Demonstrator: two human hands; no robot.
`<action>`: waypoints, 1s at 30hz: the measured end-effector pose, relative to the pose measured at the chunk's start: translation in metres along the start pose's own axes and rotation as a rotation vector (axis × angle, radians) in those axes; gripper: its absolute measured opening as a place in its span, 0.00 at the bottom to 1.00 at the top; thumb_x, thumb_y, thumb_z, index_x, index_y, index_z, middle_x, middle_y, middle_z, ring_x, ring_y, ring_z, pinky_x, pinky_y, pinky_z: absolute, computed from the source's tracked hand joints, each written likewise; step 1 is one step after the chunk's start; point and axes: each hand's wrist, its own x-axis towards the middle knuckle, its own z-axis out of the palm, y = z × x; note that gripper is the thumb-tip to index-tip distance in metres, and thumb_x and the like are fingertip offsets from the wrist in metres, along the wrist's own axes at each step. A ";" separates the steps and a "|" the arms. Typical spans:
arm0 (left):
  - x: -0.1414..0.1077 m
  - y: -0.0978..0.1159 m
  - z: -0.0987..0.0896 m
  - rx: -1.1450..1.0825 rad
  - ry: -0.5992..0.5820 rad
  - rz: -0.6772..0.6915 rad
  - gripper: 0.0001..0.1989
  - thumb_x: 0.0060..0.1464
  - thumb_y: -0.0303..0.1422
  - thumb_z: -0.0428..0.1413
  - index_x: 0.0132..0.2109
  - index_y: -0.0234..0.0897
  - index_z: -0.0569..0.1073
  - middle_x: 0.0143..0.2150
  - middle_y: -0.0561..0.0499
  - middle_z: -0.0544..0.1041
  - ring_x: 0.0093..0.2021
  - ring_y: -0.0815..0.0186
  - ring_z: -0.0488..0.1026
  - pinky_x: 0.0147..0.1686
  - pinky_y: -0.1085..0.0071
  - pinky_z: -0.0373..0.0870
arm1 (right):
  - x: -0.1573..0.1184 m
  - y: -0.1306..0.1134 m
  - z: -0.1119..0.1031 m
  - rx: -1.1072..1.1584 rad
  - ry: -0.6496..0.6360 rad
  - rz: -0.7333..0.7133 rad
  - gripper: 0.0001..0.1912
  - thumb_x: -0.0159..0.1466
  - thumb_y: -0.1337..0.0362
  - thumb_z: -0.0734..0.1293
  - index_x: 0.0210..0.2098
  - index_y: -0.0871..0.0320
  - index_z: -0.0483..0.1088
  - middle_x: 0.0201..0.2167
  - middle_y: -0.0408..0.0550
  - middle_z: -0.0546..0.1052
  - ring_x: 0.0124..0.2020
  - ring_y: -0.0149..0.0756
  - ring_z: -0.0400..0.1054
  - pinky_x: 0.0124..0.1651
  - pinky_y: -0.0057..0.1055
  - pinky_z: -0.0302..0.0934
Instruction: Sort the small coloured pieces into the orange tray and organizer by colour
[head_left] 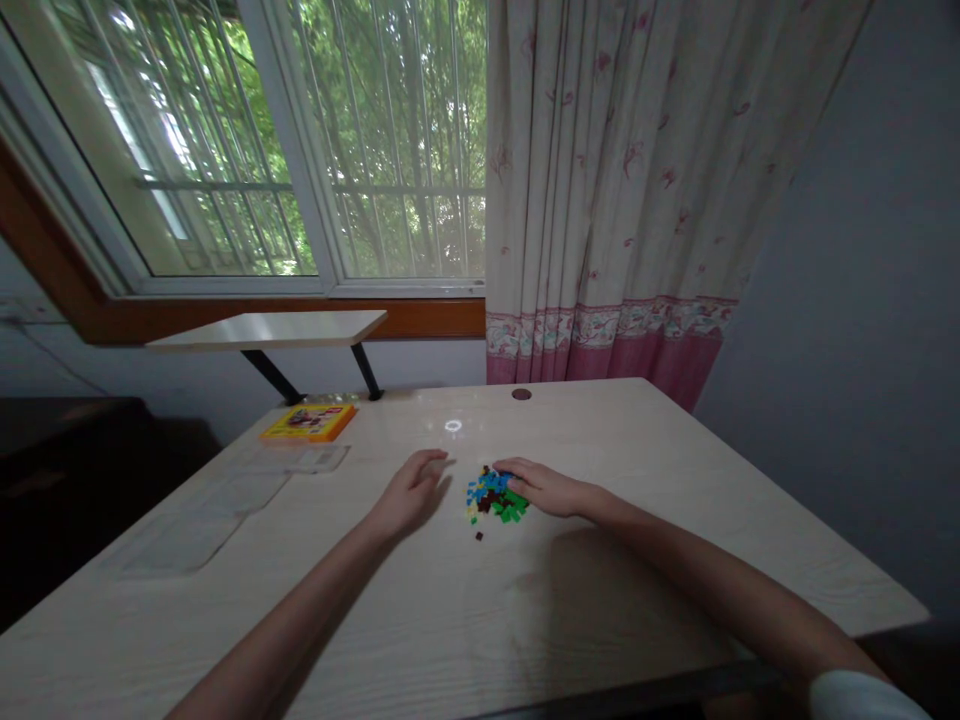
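A small heap of toy bricks (493, 496) in blue, green, dark brown and yellow lies on the table (465, 620). One dark brown brick (478, 536) sits apart, just in front of the heap. My right hand (551, 488) reaches over the heap's right side, fingers stretched out and touching or just above the blue and green bricks; part of the heap is hidden under it. Left of the heap, my left hand (409, 492) hovers or rests near the tabletop, fingers loosely extended and nothing visible in them.
An orange and yellow box (309, 423) and clear plastic bags (202, 510) lie at the table's left. A raised shelf (270, 330) on black legs stands behind them. A round brown cable-hole cover (521, 394) is near the back edge, before a curtain (615, 200).
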 end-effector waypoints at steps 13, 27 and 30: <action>-0.036 0.022 -0.019 0.442 -0.214 0.180 0.10 0.52 0.33 0.47 0.37 0.36 0.71 0.37 0.46 0.70 0.40 0.63 0.66 0.42 0.67 0.62 | 0.030 0.013 0.008 -0.190 -0.031 0.003 0.24 0.66 0.56 0.47 0.55 0.61 0.57 0.55 0.52 0.61 0.57 0.37 0.51 0.59 0.41 0.43; -0.026 0.052 0.017 0.405 -0.282 0.201 0.08 0.50 0.27 0.46 0.34 0.37 0.70 0.32 0.49 0.71 0.37 0.65 0.66 0.39 0.70 0.62 | 0.011 -0.011 0.007 -0.126 -0.078 -0.036 0.20 0.66 0.59 0.50 0.54 0.57 0.58 0.51 0.51 0.65 0.54 0.36 0.55 0.58 0.41 0.43; -0.028 0.051 0.009 0.447 -0.268 0.237 0.13 0.48 0.34 0.50 0.42 0.35 0.68 0.40 0.46 0.71 0.42 0.61 0.66 0.43 0.66 0.62 | 0.006 -0.008 0.004 -0.099 -0.053 -0.035 0.22 0.66 0.58 0.49 0.55 0.60 0.56 0.54 0.53 0.63 0.55 0.34 0.54 0.58 0.36 0.45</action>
